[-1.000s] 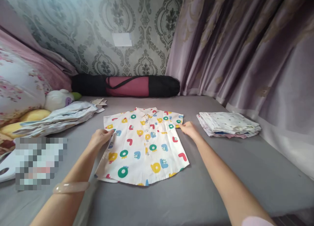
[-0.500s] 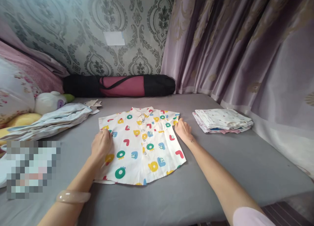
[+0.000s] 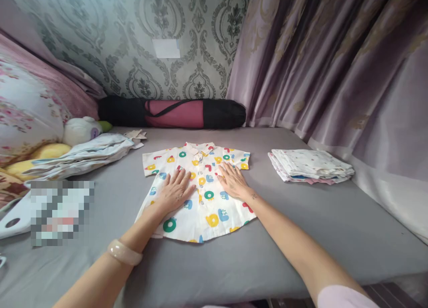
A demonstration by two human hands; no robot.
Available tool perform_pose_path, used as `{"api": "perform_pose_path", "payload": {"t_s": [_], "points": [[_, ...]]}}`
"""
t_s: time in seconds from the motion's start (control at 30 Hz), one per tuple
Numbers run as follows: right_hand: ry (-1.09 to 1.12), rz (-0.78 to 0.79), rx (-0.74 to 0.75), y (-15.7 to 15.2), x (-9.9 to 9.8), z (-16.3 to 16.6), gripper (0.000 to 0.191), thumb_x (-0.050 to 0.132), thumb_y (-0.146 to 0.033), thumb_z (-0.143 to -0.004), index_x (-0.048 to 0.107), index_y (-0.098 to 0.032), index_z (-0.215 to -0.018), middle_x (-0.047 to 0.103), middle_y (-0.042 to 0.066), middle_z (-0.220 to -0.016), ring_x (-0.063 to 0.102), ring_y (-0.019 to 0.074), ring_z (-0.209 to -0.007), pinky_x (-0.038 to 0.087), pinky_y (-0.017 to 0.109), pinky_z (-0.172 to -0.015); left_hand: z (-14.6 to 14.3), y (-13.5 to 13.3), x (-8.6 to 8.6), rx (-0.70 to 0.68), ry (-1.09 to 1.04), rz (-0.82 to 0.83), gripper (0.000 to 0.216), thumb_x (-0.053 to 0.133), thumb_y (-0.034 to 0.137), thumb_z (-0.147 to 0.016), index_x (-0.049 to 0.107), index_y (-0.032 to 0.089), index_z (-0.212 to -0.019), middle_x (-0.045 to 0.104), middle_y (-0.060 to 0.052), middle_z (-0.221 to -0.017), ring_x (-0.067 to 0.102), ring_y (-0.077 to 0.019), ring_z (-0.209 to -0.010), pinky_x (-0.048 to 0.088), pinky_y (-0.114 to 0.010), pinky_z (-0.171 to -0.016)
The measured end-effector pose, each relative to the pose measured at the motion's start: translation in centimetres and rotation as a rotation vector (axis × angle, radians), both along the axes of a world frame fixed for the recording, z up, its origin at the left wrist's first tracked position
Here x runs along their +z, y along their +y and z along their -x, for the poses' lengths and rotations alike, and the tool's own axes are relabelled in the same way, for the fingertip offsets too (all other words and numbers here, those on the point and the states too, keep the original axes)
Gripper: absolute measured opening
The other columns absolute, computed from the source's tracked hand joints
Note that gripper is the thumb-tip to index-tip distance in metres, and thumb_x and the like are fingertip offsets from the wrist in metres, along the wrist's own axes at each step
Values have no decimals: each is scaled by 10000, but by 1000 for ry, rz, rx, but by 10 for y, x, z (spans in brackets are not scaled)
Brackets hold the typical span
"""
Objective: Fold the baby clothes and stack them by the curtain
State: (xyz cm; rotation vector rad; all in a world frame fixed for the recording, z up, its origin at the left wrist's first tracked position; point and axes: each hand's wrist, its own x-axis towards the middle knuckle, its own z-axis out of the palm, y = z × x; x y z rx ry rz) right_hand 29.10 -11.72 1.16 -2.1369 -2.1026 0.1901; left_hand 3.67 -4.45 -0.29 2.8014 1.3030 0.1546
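"Squinting a bit, but is a printed shirt (image 3: 200,210) lying flat under those fingers (image 3: 179,178)?"

"Yep, left hand (image 3: 174,191) and right hand (image 3: 233,182) are resting on it, fingers loosely spread apart, covering bits of the print."

"What's sitting beyond the fingertips?"

"Long black-and-maroon bag (image 3: 174,113), and it's hiding its contents. Left of the left fingers, pixelation is blotting out some item (image 3: 63,213), and a white thing (image 3: 2,260) is getting cut off at the edge."

You have matt, lightly creased cloth in the shirt (image 3: 194,216) and duller, mostly smooth cloth in the sheet (image 3: 234,263). Your bangle (image 3: 124,253) is polished and glossy. The curtain (image 3: 334,76) is satiny cloth; the bag (image 3: 187,116) seems matt fabric, its weave too distant to read.
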Motion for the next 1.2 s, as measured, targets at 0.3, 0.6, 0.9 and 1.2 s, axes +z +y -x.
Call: {"api": "perform_pose_path", "payload": {"t_s": [0.3,0.6,0.9,1.2], "points": [[65,113,225,-40,20,-2,664,247,-547,-987,210,-202,-1554,57,82,-1632,19,244,-1496,15,477,-1204,29,-19,23,-167,-7,121,665,235,555,-986,283,162,-1520,244,-154,-1590,179,-295,-1480,147,-553,-1177],[87,136,398,-123,27,5,582,251,-473,-1019,215,-240,-1551,118,55,-1625,82,214,-1492,58,461,-1223,83,-65,27,-216,-17,139,634,300,571,-977,305,237,-1516,229,-82,-1602,214,-272,-1473,165,-499,-1197],[196,194,333,-129,68,20,379,427,-376,-961,624,-337,-1282,515,9,-1441,436,258,-1353,324,454,-1141,97,-79,47,-198,-133,170,503,307,509,-995,520,253,-1373,502,-58,-1455,432,-239,-1361,337,-416,-1146],[143,97,78,-10,22,73,616,248,-445,-1004,249,-132,-1535,151,126,-1617,87,264,-1492,66,491,-1195,26,-66,32,-164,-45,120,600,267,533,-991,431,145,-1418,371,-155,-1535,297,-268,-1443,245,-485,-1176]]}}
